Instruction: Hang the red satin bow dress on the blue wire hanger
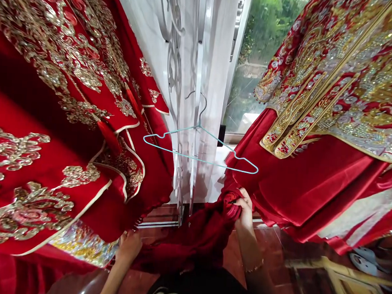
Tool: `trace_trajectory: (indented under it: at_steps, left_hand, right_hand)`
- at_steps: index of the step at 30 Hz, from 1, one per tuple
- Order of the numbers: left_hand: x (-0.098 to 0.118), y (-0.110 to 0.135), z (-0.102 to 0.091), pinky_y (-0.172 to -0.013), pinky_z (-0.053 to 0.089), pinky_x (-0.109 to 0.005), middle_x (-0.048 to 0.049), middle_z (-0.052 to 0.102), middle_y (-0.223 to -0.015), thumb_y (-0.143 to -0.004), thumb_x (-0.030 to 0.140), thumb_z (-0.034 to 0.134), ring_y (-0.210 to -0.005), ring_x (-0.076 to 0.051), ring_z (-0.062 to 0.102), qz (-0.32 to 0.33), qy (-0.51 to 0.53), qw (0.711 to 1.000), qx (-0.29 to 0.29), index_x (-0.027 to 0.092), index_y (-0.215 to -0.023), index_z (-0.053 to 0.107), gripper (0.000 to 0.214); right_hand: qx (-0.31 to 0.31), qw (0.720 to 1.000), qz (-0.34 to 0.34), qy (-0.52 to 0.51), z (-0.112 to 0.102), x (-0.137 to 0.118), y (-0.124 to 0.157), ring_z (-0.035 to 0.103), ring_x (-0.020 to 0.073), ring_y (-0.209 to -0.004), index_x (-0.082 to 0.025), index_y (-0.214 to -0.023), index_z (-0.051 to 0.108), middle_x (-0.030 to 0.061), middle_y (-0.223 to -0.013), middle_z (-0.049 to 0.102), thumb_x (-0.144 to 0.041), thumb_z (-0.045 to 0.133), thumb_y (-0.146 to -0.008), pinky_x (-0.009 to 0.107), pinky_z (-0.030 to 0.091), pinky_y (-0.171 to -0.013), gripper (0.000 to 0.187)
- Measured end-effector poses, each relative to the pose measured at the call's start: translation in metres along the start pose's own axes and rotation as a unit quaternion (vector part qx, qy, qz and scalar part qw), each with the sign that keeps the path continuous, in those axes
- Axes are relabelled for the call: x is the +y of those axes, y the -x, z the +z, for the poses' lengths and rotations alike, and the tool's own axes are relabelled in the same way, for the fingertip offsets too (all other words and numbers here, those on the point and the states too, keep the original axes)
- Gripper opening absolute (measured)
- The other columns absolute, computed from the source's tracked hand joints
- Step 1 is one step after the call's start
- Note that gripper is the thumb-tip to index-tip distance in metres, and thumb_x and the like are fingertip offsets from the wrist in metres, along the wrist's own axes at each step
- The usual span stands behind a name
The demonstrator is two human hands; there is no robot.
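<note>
Red cloth (187, 244): bunched between your hands, long axis about 8 to 2 o'clock | right hand (243, 208): clamped on gathered end, nearer blue wire hanger (198, 161), at 12 o'clock | left hand (129, 247): at 8 o'clock end, grip unclear, fingers partly hidden | red embroidered robes (56, 63) (334, 96): 10 and 2 o'clock | cloth's folds hide its shape

Red satin cloth (192, 238): plain surface, bunched and twisted lengthwise, gathered tight at upper right end, sagging slack toward lower left.
</note>
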State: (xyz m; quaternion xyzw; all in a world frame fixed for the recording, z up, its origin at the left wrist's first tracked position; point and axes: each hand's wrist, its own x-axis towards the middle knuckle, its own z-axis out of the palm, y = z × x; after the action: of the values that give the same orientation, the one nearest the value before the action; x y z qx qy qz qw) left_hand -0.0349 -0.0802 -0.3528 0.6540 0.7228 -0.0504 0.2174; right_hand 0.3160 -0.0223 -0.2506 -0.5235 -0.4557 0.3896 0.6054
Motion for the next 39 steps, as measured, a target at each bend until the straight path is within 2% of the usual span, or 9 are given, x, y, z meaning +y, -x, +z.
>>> trace_trajectory:
  at_steps: [2,5,8,11,14,16,22,25,39]
  left_hand:
    - [0.005,0.001,0.019,-0.1,0.041,-0.065,-0.0145,0.067,-0.086,-0.073,0.027,0.049,-0.11,-0.045,0.065,-0.053,0.095,0.993,0.045,0.022,-0.066,0.056,0.01]
    - [0.02,-0.001,0.042,-0.084,0.053,-0.054,-0.0066,0.058,-0.063,-0.074,0.039,0.051,-0.084,-0.037,0.07,-0.084,0.274,0.955,0.077,0.023,-0.061,0.044,0.022]
    - [0.031,-0.004,0.051,-0.065,0.055,-0.043,0.0012,0.046,-0.052,-0.072,0.059,0.052,-0.059,-0.027,0.063,-0.081,0.452,0.882,0.11,0.024,-0.066,0.039,0.038]
    - [0.042,0.0,0.04,-0.066,0.055,-0.04,-0.0004,0.058,-0.068,-0.074,0.069,0.048,-0.065,-0.023,0.064,-0.063,0.582,0.793,0.17,0.025,-0.085,0.046,0.046]
    - [0.074,0.008,0.019,-0.073,0.055,-0.039,-0.0037,0.067,-0.093,-0.082,0.062,0.055,-0.078,-0.023,0.067,0.024,0.663,0.723,0.191,0.03,-0.112,0.048,0.045]
    - [0.11,0.014,0.006,-0.075,0.053,-0.04,-0.0087,0.068,-0.104,-0.085,0.056,0.06,-0.086,-0.025,0.068,0.158,0.685,0.692,0.161,0.028,-0.121,0.048,0.047]
    - [0.192,0.014,-0.004,-0.096,0.046,-0.04,-0.0077,0.058,-0.097,-0.078,0.053,0.073,-0.099,-0.026,0.058,0.238,0.648,0.703,0.172,0.02,-0.09,0.06,0.038]
    - [0.197,0.016,-0.003,-0.101,0.04,-0.039,-0.0065,0.053,-0.093,-0.078,0.049,0.074,-0.104,-0.026,0.052,0.238,0.638,0.708,0.189,0.02,-0.072,0.056,0.035]
    - [0.197,0.033,-0.004,-0.074,0.045,-0.029,-0.0016,0.055,-0.079,-0.08,0.041,0.072,-0.076,-0.017,0.052,0.2,0.666,0.707,0.131,0.019,-0.083,0.059,0.025]
  right_hand:
    - [0.003,0.999,0.003,-0.032,0.003,-0.007,0.006,0.037,0.0146,-0.052,-0.025,-0.066,0.032,-0.0028,-0.061,0.037,-0.032,0.05,-0.06,0.028,0.039,-0.053,0.02]
    - [0.012,0.992,0.009,-0.129,0.009,-0.012,0.013,0.033,0.0114,-0.051,-0.024,-0.061,0.036,-0.0047,-0.058,0.036,-0.025,0.054,-0.055,0.025,0.035,-0.05,0.018]
    - [0.021,0.977,0.005,-0.213,0.013,-0.011,0.017,0.033,0.0102,-0.052,-0.023,-0.058,0.04,-0.0053,-0.055,0.039,-0.018,0.057,-0.053,0.023,0.032,-0.049,0.018]
    - [0.02,0.971,0.011,-0.238,0.019,-0.008,0.021,0.036,0.0103,-0.054,-0.022,-0.057,0.045,-0.0046,-0.056,0.044,-0.013,0.058,-0.053,0.023,0.031,-0.049,0.017]
    - [0.0,0.968,0.033,-0.247,0.029,-0.01,0.026,0.037,0.0092,-0.052,-0.022,-0.058,0.047,-0.0055,-0.055,0.046,-0.012,0.061,-0.054,0.022,0.031,-0.048,0.018]
    - [-0.023,0.966,0.05,-0.251,0.037,-0.014,0.03,0.039,0.0088,-0.052,-0.022,-0.06,0.048,-0.0062,-0.056,0.047,-0.014,0.064,-0.054,0.021,0.033,-0.049,0.019]
    - [-0.115,0.948,0.113,-0.275,0.049,-0.022,0.04,0.042,0.0099,-0.056,-0.022,-0.065,0.048,-0.0055,-0.06,0.049,-0.018,0.068,-0.058,0.022,0.037,-0.053,0.022]
    - [-0.131,0.933,0.146,-0.302,0.046,-0.021,0.042,0.044,0.0108,-0.057,-0.023,-0.065,0.048,-0.0045,-0.061,0.051,-0.018,0.069,-0.057,0.024,0.038,-0.055,0.023]
    - [-0.112,0.935,0.134,-0.309,0.047,-0.015,0.045,0.043,0.0108,-0.055,-0.024,-0.071,0.045,-0.0059,-0.062,0.049,-0.02,0.068,-0.061,0.025,0.038,-0.054,0.026]
